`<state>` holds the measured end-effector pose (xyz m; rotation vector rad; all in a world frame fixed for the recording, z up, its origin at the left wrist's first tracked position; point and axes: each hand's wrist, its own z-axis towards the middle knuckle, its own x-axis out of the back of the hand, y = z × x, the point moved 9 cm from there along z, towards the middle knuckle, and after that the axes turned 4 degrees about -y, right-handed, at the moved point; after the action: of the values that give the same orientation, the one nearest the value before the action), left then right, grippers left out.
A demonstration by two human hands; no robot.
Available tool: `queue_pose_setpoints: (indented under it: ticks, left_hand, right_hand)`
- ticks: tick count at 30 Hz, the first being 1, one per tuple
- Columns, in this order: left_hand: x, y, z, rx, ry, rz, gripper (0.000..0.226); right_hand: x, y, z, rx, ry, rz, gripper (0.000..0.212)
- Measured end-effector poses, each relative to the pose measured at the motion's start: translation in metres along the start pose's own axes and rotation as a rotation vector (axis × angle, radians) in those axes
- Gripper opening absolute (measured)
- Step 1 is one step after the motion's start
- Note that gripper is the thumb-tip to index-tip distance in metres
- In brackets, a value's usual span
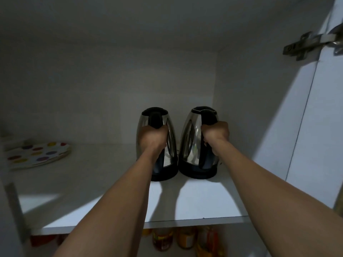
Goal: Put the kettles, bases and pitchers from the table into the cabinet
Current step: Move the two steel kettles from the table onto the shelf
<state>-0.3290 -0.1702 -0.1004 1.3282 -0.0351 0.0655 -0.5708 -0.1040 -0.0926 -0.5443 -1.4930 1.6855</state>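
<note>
Two steel kettles with black lids, handles and bottoms stand side by side on the white cabinet shelf [194,203], towards its back right. My left hand [153,137] is closed around the black handle of the left kettle [169,143]. My right hand [216,133] grips the handle of the right kettle [191,140]. Both kettles are upright and their bottoms rest on the shelf, almost touching each other. No bases or pitchers are in view.
A stack of white plates with coloured dots [37,153] lies at the shelf's left. The open cabinet door [315,127] with its metal hinge [306,45] stands at the right. Several jars and bottles [185,238] sit on the shelf below.
</note>
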Motion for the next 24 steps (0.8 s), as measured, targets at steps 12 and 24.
queue_pose_setpoints:
  ticks: [12,24]
  left_hand:
    - [0.006,-0.053,-0.054,0.04,0.126,0.224,0.068]
    - [0.003,-0.058,-0.05,-0.098,0.045,0.261,0.101]
  right_hand:
    - [0.014,0.011,-0.036,0.05,-0.038,0.025,0.038]
    - [-0.001,0.108,-0.071,0.007,0.098,0.015,0.065]
